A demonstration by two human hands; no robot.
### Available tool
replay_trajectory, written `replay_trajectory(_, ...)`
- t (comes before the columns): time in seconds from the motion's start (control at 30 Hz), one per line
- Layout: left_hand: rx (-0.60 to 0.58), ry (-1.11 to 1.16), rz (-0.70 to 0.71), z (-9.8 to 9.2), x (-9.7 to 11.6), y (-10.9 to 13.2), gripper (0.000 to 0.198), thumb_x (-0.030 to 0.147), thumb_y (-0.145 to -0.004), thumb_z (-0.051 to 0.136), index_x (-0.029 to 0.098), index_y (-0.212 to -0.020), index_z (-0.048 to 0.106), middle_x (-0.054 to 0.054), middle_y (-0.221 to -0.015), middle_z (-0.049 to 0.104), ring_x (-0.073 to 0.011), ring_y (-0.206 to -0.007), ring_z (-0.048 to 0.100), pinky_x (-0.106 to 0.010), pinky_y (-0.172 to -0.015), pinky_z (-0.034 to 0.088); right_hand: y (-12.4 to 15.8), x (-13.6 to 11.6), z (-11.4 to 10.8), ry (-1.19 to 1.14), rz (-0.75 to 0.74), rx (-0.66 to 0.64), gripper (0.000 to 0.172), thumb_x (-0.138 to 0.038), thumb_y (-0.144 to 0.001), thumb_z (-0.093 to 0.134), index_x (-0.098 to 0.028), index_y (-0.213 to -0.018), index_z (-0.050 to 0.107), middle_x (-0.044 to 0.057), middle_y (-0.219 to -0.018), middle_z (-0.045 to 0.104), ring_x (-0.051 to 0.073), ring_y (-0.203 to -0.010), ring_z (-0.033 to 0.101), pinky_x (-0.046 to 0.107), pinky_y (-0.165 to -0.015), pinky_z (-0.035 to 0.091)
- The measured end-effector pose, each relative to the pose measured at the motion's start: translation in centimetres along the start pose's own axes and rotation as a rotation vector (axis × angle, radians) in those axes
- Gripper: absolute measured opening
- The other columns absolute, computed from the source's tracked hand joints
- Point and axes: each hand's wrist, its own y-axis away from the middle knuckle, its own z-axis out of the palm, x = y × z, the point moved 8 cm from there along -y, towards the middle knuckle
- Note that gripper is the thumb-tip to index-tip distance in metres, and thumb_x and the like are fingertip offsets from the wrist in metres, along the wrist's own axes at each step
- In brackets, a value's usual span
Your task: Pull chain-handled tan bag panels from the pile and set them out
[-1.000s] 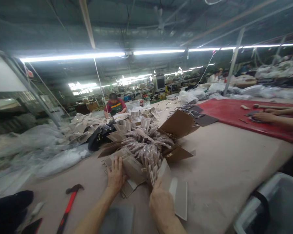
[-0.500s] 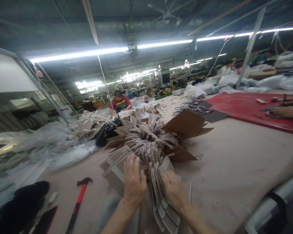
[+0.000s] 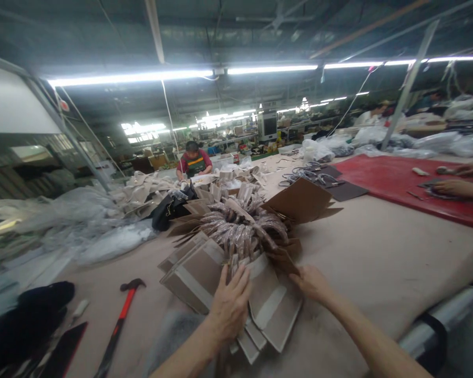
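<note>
In the head view, flat grey-beige panels point(image 3: 270, 307) fan out toward me from a ring of plastic-wrapped strap-like handles point(image 3: 240, 231). My left hand point(image 3: 232, 305) lies over the panels just below the ring, fingers stretched out and resting on them. To its right, my right hand point(image 3: 310, 283) has its fingers closed at the edge of a brown panel point(image 3: 283, 260) by the ring's near right side. The fingertips are partly hidden there. More beige panels point(image 3: 199, 268) overlap on the left, and a larger brown panel point(image 3: 299, 202) stands up at a slant behind.
A claw hammer point(image 3: 122, 317) with a red and black handle lies at left. Clear plastic bags point(image 3: 74, 220) and a black bag point(image 3: 169, 210) are beyond it. Another person's hands point(image 3: 457, 186) work on a red mat point(image 3: 386, 178) at right; a person point(image 3: 194, 160) sits across the table.
My right hand has moved from the near beige panels up and right to the brown panel. My left hand has shifted right onto the panels, which now lie flatter and fanned.
</note>
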Motion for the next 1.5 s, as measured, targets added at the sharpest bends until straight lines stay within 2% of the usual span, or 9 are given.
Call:
replay_trajectory(0.1,-0.095,-0.017,0.083,0.2,-4.2,0.2,0.044,0.026,-0.098,0.048,0.020,-0.141,0.055,-0.011,-0.159,0.042,-0.0267,-0.153,0.024,-0.060,-0.123,-0.014,2.6,-5.0,4.6,-0.041,-0.048,-0.148,0.018,-0.016,-0.095,0.056,-0.015,-0.088,0.072,0.009,-0.083,0.072,0.021,-0.080,0.068,0.026,-0.070,0.044)
replay_trajectory(0.37,-0.391,-0.076,0.332,-1.3,-11.9,-2.3,0.054,0.010,-0.093,0.049,0.024,-0.145,0.051,-0.014,-0.160,0.039,-0.0299,-0.152,0.026,-0.073,-0.120,0.012,2.1,-18.4,11.3,-0.241,0.068,-0.064,0.035,-0.031,-0.105,0.043,-0.007,-0.103,0.069,0.022,-0.099,0.070,0.037,-0.098,0.068,0.045,-0.086,0.051)
replay_trajectory(0.5,-0.225,0.033,0.057,-2.5,-10.4,0.4,0.053,0.007,-0.084,0.048,0.019,-0.135,0.060,-0.014,-0.162,0.036,-0.0294,-0.154,0.021,-0.063,-0.124,0.017,3.4,-16.2,13.0,-0.366,-0.076,-0.072,0.033,-0.031,-0.096,0.061,-0.010,-0.121,0.060,0.016,-0.118,0.065,0.030,-0.115,0.061,0.040,-0.103,0.045)
replay_trajectory(0.63,0.185,0.078,-0.359,-3.4,-5.8,4.5,0.061,0.028,-0.093,0.052,0.008,-0.149,0.041,-0.024,-0.163,0.027,-0.0353,-0.154,0.016,-0.060,-0.121,0.027,3.3,-10.3,14.4,-0.424,-0.038,-0.024,0.074,-0.029,-0.083,0.073,-0.002,-0.143,0.038,0.022,-0.137,0.049,0.029,-0.131,0.047,0.037,-0.113,0.038)
replay_trajectory(0.77,0.143,-0.070,-0.551,-0.8,-3.9,5.4,0.095,0.046,-0.085,0.069,0.002,-0.156,0.024,-0.029,-0.163,0.022,-0.0458,-0.152,0.015,-0.069,-0.117,0.027,2.0,-9.6,15.7,-0.423,0.026,0.070,0.100,-0.035,-0.080,0.074,0.002,-0.153,0.017,0.028,-0.142,0.038,0.036,-0.133,0.043,0.044,-0.112,0.040)
replay_trajectory(1.03,-0.072,-0.180,-0.193,2.8,-18.7,5.9,0.059,0.027,-0.094,0.059,0.015,-0.151,0.046,-0.018,-0.159,0.039,-0.0391,-0.151,0.026,-0.064,-0.118,0.030,1.3,-22.1,20.7,-0.222,0.056,-0.119,0.100,-0.021,-0.067,0.089,0.001,-0.151,0.039,0.031,-0.148,0.040,0.045,-0.135,0.042,0.051,-0.111,0.041)
replay_trajectory(1.2,-0.007,-0.206,-0.255,3.3,-21.0,8.2,0.057,0.025,-0.097,0.056,0.009,-0.150,0.045,-0.018,-0.159,0.038,-0.0377,-0.153,0.020,-0.062,-0.119,0.029,-0.5,-21.5,17.7,-0.311,-0.093,-0.035,0.034,-0.014,-0.097,0.049,-0.016,-0.126,0.067,0.010,-0.119,0.069,0.023,-0.111,0.065,0.030,-0.102,0.048)
replay_trajectory(1.37,0.001,-0.134,-0.221,4.7,-22.1,8.6,0.053,0.026,-0.098,0.057,0.012,-0.148,0.049,-0.016,-0.157,0.043,-0.0360,-0.153,0.022,-0.060,-0.123,0.023,-5.5,-14.9,10.9,-0.208,-0.066,0.137,0.044,-0.017,-0.102,0.035,-0.009,-0.141,0.053,0.015,-0.132,0.062,0.025,-0.121,0.060,0.034,-0.105,0.044)
replay_trajectory(1.5,-0.030,-0.115,-0.207,5.0,-23.9,8.4,0.058,0.027,-0.098,0.058,0.013,-0.152,0.044,-0.017,-0.159,0.039,-0.0362,-0.153,0.019,-0.062,-0.122,0.022,-8.9,-15.6,8.8,-0.092,-0.164,0.087,0.048,-0.016,-0.098,0.048,-0.018,-0.146,0.049,0.010,-0.127,0.066,0.025,-0.110,0.064,0.032,-0.094,0.045)
